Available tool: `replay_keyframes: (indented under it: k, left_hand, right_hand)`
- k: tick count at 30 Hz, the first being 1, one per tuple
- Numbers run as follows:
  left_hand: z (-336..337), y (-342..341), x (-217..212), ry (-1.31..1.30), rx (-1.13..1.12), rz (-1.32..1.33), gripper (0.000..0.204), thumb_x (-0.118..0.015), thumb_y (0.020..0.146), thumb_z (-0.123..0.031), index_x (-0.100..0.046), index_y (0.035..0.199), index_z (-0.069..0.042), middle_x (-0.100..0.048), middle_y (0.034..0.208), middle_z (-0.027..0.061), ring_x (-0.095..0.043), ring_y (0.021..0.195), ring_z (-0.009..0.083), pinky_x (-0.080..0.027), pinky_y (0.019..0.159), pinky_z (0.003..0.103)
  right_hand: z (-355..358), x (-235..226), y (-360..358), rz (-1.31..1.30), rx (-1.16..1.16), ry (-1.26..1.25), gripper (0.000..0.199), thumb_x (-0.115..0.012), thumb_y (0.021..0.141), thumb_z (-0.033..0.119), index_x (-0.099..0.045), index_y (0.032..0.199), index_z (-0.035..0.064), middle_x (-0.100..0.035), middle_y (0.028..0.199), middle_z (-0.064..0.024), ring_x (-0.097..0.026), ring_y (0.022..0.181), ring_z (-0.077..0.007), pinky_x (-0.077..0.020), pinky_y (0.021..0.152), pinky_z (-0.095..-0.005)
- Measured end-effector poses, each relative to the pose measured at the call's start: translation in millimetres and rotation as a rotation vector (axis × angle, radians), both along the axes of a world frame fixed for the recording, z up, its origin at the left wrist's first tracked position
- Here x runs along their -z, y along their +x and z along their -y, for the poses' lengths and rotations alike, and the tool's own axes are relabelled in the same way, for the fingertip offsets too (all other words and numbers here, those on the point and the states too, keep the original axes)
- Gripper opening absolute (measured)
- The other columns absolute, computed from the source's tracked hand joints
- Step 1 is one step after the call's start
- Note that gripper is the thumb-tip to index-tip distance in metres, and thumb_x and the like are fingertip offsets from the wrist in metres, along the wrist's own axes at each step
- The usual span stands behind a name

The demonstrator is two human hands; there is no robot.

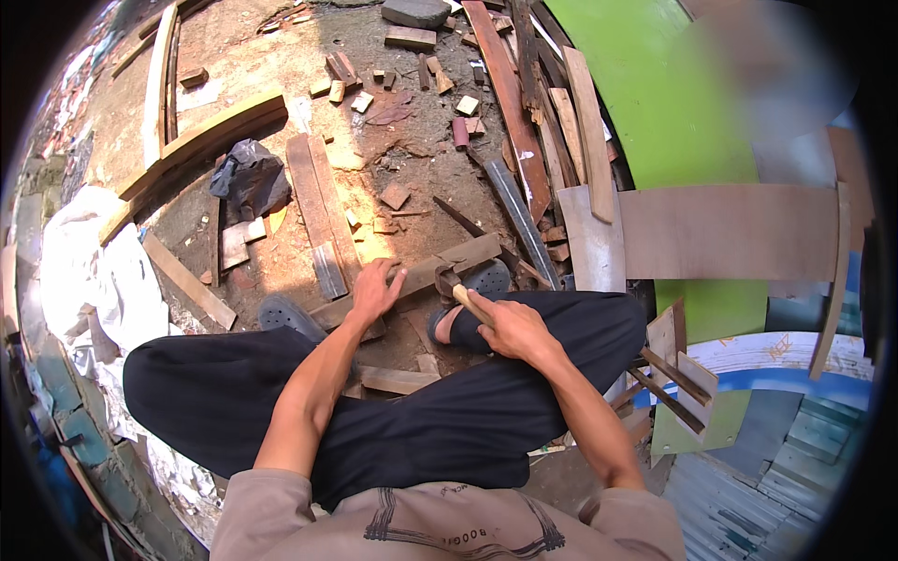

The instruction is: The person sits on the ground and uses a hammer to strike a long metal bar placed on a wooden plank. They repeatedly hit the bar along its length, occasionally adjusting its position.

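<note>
My right hand [516,327] is closed around the pale wooden handle of a hammer [460,292]. Its dark metal head hangs just above a wooden plank [458,257] lying crosswise between my feet. On the left part of that plank rests my left hand [376,292], thumb and forefinger apart and no tool visible in it. Anything small under its fingers is too small to make out. My dark clogs [292,318] are on either side of the work, the right one partly behind the plank. A shorter wood piece [398,380] lies closer to me.
Wood offcuts [395,194] litter the dirt floor ahead. Long boards [513,112] and a grey metal bar [520,220] lie at right, beside green panels [645,103]. A crumpled black plastic bag [251,178], a curved timber [201,140] and white sheeting [94,262] are at left.
</note>
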State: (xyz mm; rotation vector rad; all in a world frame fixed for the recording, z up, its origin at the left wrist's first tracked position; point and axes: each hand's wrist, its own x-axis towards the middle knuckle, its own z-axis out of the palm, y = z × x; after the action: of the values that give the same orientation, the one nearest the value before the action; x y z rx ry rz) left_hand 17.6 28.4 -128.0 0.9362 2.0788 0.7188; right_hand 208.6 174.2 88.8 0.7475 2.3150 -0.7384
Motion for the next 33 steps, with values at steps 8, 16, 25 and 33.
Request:
replay_keyframes:
  k: [8, 16, 25, 33]
  left_hand:
    - [-19, 0, -35, -0.041, -0.117, 0.594, 0.052, -0.057, 0.096, -0.049, -0.068, 0.094, 0.001, -0.06, 0.068, 0.0058, -0.058, 0.06, 0.0142, -0.047, 0.058, 0.03]
    - [1, -28, -43, -0.271, 0.077, 0.531, 0.044, -0.063, 0.094, -0.041, -0.059, 0.07, -0.006, -0.049, 0.059, -0.0006, -0.045, 0.052, 0.0097, -0.035, 0.048, 0.029]
    - [-93, -35, -91, 0.31, -0.339, 1.128, 0.059, -0.046, 0.101, -0.05, -0.044, 0.143, -0.009, -0.062, 0.123, 0.0053, -0.059, 0.101, 0.0172, -0.048, 0.089, 0.034]
    - [-40, -13, -10, -0.149, -0.006, -0.076, 0.065, -0.066, 0.085, -0.046, -0.054, 0.133, -0.004, -0.064, 0.119, 0.0235, -0.06, 0.111, 0.0409, -0.048, 0.096, 0.044]
  right_hand:
    - [20, 24, -17, 0.026, -0.139, -0.056, 0.043, -0.056, 0.085, 0.012, -0.056, 0.128, 0.0133, -0.07, 0.096, -0.0201, -0.068, 0.09, -0.0371, -0.0531, 0.075, -0.0492]
    - [49, 37, -34, 0.143, -0.413, -0.086, 0.042, -0.059, 0.082, 0.011, -0.062, 0.124, 0.0102, -0.071, 0.101, -0.018, -0.07, 0.094, -0.0349, -0.0556, 0.078, -0.045]
    - [54, 47, -5, 0.159, -0.31, -0.088, 0.026, -0.063, 0.081, 0.012, -0.074, 0.104, 0.0076, -0.072, 0.11, -0.0123, -0.069, 0.103, -0.029, -0.0562, 0.081, -0.0399]
    - [56, 42, -3, 0.147, -0.311, -0.052, 0.027, -0.062, 0.083, 0.013, -0.072, 0.107, 0.0081, -0.072, 0.106, -0.0124, -0.071, 0.097, -0.0294, -0.0564, 0.077, -0.0407]
